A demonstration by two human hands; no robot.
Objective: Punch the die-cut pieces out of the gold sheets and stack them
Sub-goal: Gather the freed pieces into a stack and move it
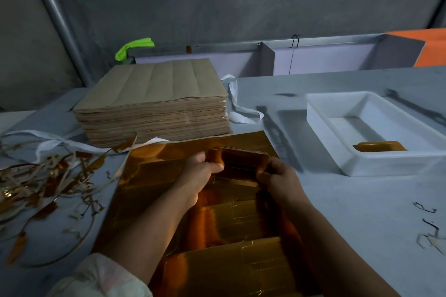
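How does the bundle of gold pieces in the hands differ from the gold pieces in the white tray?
The bundle of gold pieces is gripped at its ends by the left hand and the right hand, above the gold sheet. The tray pile lies flat and untouched in the white tray. The bundle looks dark and shadowed, while the tray pile looks brighter. Both are stacked gold pieces.

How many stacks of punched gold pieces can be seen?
2. One stack is held by the left hand and the right hand above the gold sheet; a second stack lies in the white tray. Others may be hidden.
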